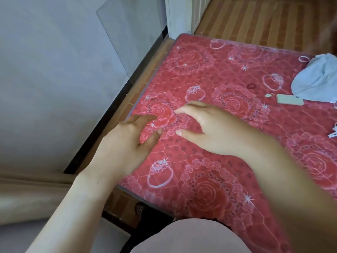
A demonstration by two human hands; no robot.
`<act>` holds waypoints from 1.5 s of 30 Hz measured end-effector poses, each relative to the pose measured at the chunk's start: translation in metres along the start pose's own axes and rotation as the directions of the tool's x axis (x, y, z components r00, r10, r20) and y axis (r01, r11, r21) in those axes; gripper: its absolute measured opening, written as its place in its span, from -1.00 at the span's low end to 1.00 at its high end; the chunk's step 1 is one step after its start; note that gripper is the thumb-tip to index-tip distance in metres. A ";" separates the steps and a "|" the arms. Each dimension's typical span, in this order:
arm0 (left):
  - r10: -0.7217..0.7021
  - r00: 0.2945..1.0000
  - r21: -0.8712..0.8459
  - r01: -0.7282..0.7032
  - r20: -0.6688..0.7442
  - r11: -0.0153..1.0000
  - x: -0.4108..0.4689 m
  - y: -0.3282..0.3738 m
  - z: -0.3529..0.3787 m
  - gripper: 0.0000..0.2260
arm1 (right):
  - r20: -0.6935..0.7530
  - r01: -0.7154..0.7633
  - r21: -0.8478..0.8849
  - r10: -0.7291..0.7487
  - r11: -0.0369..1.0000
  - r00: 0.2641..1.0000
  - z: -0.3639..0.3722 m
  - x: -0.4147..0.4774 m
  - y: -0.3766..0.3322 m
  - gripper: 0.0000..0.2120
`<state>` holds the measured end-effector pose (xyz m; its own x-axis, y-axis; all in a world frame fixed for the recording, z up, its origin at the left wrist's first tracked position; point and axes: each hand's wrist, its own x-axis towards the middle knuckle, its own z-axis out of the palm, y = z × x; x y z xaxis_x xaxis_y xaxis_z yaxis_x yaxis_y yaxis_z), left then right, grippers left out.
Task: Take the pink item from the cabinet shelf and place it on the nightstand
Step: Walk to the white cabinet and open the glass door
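Both my hands hover over the near left corner of a red mattress (228, 73) printed with roses and rings. My left hand (125, 141) is open, fingers spread, near the mattress edge. My right hand (209, 128) is open too, fingers curved and apart, holding nothing. No pink item, cabinet shelf or nightstand shows in this view.
A grey wall (45, 79) runs along the left, with a strip of wooden bed frame (145, 73) between it and the mattress. A light blue cloth (317, 77), a pale flat phone-like object (290, 99) and a small dark hair tie (251, 86) lie at the right. Wooden floor (255, 19) lies beyond.
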<state>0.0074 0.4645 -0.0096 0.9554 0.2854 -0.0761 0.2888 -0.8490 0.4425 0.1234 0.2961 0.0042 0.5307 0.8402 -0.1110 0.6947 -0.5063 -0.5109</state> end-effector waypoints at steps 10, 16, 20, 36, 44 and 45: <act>0.170 0.977 -0.003 -0.171 0.128 0.985 0.052 -0.134 -0.062 -0.57 | -0.053 -0.121 -0.090 0.116 0.989 0.992 0.034 0.100 -0.089 -0.49; 0.217 0.957 0.074 -0.235 0.190 0.969 0.077 -0.203 -0.104 -0.55 | -0.048 -0.179 -0.005 0.178 0.984 0.983 0.065 0.166 -0.144 -0.51; 0.219 0.956 0.042 -0.231 0.194 0.972 0.080 -0.230 -0.114 -0.51 | -0.047 -0.165 0.000 0.165 0.986 0.985 0.078 0.189 -0.159 -0.52; 0.181 0.973 -0.002 -0.183 0.143 0.983 0.130 -0.353 -0.170 -0.50 | -0.058 -0.203 -0.072 0.199 0.976 0.978 0.098 0.315 -0.223 -0.51; 0.307 0.919 0.003 -0.318 0.245 0.948 0.171 -0.437 -0.224 -0.51 | -0.121 -0.336 -0.044 0.329 0.941 0.937 0.120 0.395 -0.290 -0.55; 0.305 0.921 0.003 -0.315 0.243 0.949 0.174 -0.445 -0.232 -0.51 | -0.128 -0.338 -0.038 0.331 0.940 0.935 0.121 0.403 -0.296 -0.54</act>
<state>0.0312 0.9951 -0.0118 0.9829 -0.1041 -0.1520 -0.0267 -0.8968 0.4417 0.0730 0.8085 0.0076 0.7885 0.5929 -0.1637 0.4920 -0.7677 -0.4106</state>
